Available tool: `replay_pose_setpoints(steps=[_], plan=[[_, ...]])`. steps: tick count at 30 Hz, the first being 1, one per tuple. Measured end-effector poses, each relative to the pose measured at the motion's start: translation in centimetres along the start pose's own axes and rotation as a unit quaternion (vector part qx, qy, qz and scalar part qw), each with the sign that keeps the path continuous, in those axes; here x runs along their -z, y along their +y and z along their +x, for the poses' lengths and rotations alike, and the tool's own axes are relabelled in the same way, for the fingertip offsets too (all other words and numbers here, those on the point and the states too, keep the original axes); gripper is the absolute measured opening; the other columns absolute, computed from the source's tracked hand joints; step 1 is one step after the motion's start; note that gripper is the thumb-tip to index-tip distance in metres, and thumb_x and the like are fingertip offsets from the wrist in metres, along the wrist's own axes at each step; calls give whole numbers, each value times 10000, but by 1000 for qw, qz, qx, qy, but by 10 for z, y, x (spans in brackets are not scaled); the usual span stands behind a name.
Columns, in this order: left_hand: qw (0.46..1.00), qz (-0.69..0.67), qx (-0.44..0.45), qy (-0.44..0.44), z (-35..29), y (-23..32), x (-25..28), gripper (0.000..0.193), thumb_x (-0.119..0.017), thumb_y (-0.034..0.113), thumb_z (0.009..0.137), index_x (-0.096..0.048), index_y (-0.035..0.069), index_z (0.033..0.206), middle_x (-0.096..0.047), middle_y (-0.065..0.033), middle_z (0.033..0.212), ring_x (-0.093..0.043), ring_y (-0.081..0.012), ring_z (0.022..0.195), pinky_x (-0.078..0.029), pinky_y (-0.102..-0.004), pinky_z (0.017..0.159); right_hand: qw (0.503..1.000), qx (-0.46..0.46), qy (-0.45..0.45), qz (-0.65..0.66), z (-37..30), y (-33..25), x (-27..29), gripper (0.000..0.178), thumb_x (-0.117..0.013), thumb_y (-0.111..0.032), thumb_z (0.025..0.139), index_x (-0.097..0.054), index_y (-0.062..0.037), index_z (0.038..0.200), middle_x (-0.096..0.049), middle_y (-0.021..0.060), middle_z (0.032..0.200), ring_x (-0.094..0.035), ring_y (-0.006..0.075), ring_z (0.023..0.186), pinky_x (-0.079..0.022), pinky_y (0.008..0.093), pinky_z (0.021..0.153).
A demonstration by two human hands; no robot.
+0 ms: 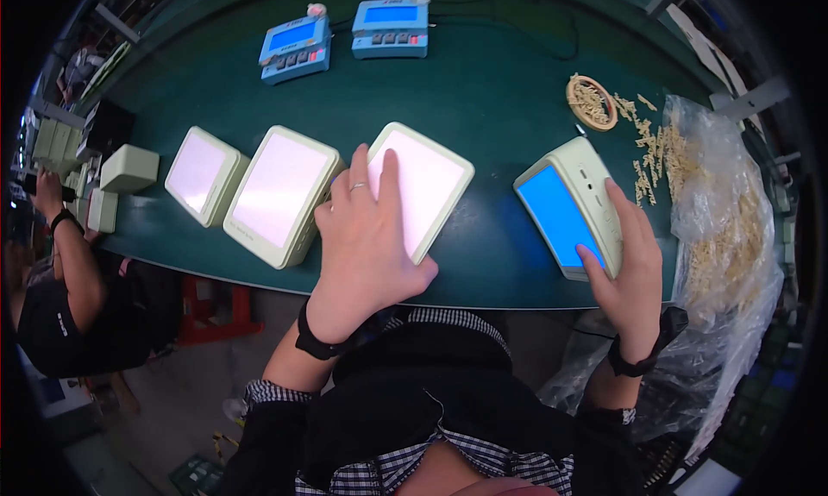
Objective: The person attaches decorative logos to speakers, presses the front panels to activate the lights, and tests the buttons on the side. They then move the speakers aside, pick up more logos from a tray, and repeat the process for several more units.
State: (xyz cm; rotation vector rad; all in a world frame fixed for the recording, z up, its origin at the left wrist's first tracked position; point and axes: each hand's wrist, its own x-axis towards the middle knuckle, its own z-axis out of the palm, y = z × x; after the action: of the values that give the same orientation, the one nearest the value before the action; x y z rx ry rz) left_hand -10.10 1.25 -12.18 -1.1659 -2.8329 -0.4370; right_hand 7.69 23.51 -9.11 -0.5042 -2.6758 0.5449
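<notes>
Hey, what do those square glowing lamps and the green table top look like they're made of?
The lamp under the left hand, lamp, seems to have a pale cream moulded plastic shell, matte, with rounded corners and a smooth translucent front that glows evenly. The one held by the right hand, blue-lit lamp, looks alike. The table top looks like dark green rubbery matting, dull with little glare, though that is uncertain.

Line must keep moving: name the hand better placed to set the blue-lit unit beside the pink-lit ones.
Right hand: it already grips the blue-lit unit; the left hand lies flat on a pink-lit unit.
</notes>
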Motion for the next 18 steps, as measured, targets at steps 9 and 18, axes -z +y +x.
replay_pose_setpoints(steps=[9,18], plan=[[997,-5,-7,-73,0,-4,4,1065,-796,228,564,-292,-28,1467,-278,-323,1496,-383,-467,1297,-373,-544,1004,995,20,98,-23,-8,0,-24,611,-684,-130,813,-501,-44,1389,-609,210,1196,-606,389,1068,-473,430,922],[996,2,-31,-84,-1,-8,8,1112,-788,224,533,-265,-55,1474,-228,-342,1529,-379,-477,1310,-361,-555,1019,994,-21,107,10,-15,2,-30,569,-651,-135,861,-497,6,1390,-582,174,1333,-565,291,1202,-395,374,1038]])
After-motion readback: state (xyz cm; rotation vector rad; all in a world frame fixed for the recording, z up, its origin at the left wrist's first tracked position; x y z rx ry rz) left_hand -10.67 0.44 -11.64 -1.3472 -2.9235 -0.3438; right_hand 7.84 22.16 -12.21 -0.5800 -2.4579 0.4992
